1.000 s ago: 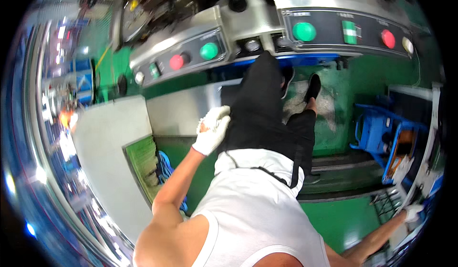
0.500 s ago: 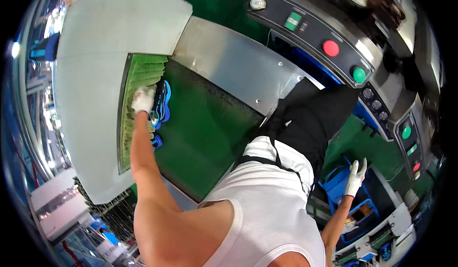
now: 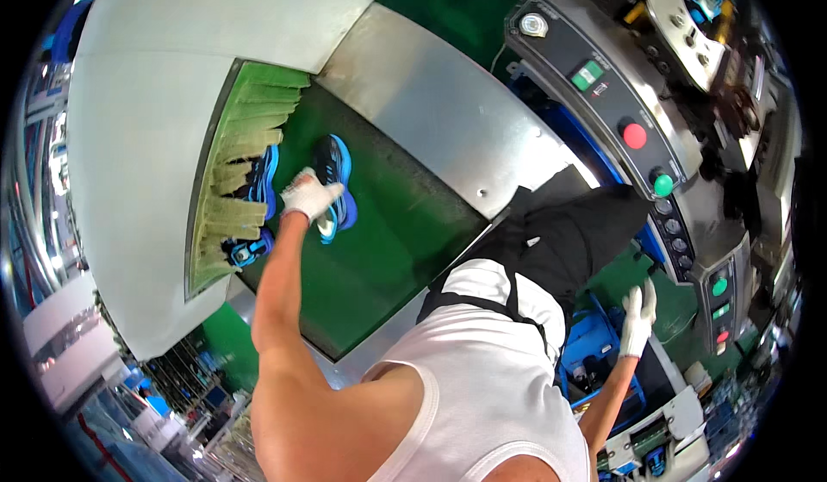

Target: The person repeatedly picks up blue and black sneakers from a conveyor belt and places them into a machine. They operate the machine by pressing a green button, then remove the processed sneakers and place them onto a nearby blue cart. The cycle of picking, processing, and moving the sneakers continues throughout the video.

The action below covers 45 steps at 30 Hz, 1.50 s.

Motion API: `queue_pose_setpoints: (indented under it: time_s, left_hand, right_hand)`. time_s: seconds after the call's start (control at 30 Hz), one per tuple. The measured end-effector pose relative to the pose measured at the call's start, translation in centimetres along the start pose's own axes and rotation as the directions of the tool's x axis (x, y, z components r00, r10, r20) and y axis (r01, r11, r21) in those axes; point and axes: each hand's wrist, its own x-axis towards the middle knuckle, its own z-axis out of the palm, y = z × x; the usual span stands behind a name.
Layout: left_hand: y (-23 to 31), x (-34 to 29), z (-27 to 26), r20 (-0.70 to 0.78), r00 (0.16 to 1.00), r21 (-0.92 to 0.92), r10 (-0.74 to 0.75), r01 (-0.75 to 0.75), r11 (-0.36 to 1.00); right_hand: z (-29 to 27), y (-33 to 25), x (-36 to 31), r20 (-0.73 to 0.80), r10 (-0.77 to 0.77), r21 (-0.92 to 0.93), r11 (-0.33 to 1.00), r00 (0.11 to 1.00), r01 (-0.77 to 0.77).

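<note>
My left hand (image 3: 310,194), in a white glove, grips the side of a black and blue sports shoe (image 3: 341,168) at its collar, over the green belt (image 3: 379,223). The thumb lies across the shoe's opening; the other fingers are partly bunched. To its left, another sports shoe (image 3: 268,176) pokes out through the green strip curtain (image 3: 258,107). A third shoe (image 3: 251,249) lies lower, half under the strips. At the right, my gloved right hand (image 3: 637,320) hangs with fingers spread and holds nothing, nearest to a blue crate (image 3: 586,344).
A pale machine housing (image 3: 142,155) surrounds the curtain. Beyond the belt runs a bare metal plate (image 3: 431,94). On the right, a dark control panel (image 3: 594,77) carries red and green buttons, with a second button panel (image 3: 722,301) below it. Dark items lie in the blue crate.
My left hand has moved right, away from the curtain, with the shoe. Another shoe now shows at the strips. My right hand's fingers stay spread, and the whole view has shifted.
</note>
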Motion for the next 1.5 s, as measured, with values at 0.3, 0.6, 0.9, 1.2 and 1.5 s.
queue_pose_setpoints:
  time_s: [0.3, 0.6, 0.9, 1.2, 1.5]
  left_hand:
    - [19.5, -14.8, -5.2, -0.198, 0.500, -0.592, 0.843, -0.747, 0.303]
    - [42.5, -20.0, -19.5, -0.183, -0.473, 0.254, 0.862, -0.870, -0.423]
    - [68.5, -15.1, -25.8, -0.576, 0.084, 0.288, 0.813, -0.910, 0.298]
    - [74.7, -11.9, -31.0, -0.431, 0.198, 0.447, 0.880, -0.801, 0.399]
    - [48.6, -19.6, -32.5, -0.750, -0.113, 0.229, 0.651, -0.969, 0.095]
  right_hand:
    - [13.9, -16.6, -0.6, 0.581, -0.329, 0.459, 0.888, 0.745, 0.034]
    - [8.3, -18.8, -1.4, 0.423, -0.584, 0.852, -0.003, 0.693, -0.523]
    - [1.2, -9.2, -4.6, 0.225, -0.213, 0.952, -0.159, 0.951, -0.261]
    - [2.9, -5.2, -8.3, 0.067, -0.022, 0.992, -0.106, 0.997, -0.069]
    - [2.6, -10.8, -6.2, 0.068, 0.087, 0.998, 0.009, 0.994, -0.069]
